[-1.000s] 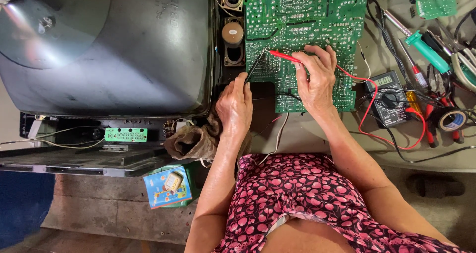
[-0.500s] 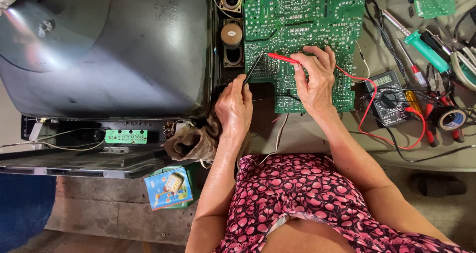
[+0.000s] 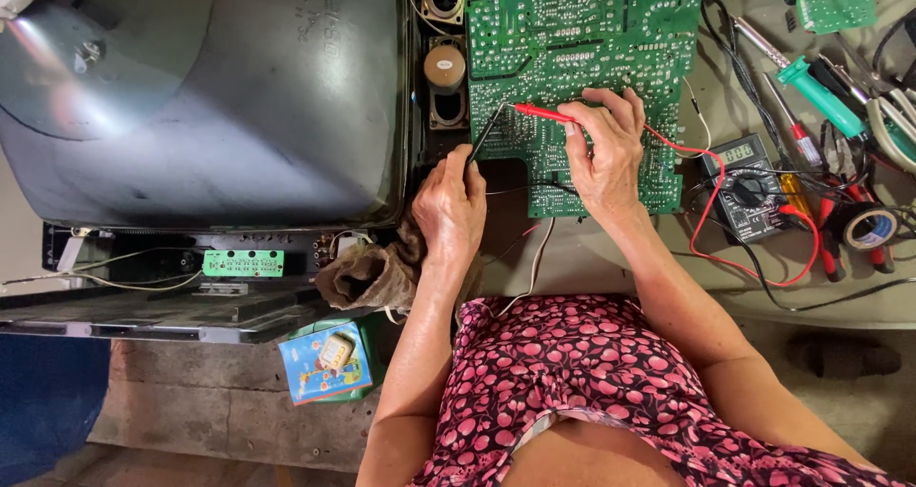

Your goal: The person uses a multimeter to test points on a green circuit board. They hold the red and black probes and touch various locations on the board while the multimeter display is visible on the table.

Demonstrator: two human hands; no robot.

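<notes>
Probing in hand: left hand (image 3: pixel 448 206) pinches black probe (image 3: pixel 485 136), right hand (image 3: pixel 601 148) grips red probe (image 3: pixel 542 114), both tips on green circuit board (image 3: pixel 582 39). Next judged: steady contact, glance at multimeter (image 3: pixel 749 186).

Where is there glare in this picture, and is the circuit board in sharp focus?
Head view: a bright glare patch lies on the dark picture tube at upper left; the green circuit board is sharp, its solder points distinct; both probes show clearly, black in the left hand, red in the right hand.
</notes>
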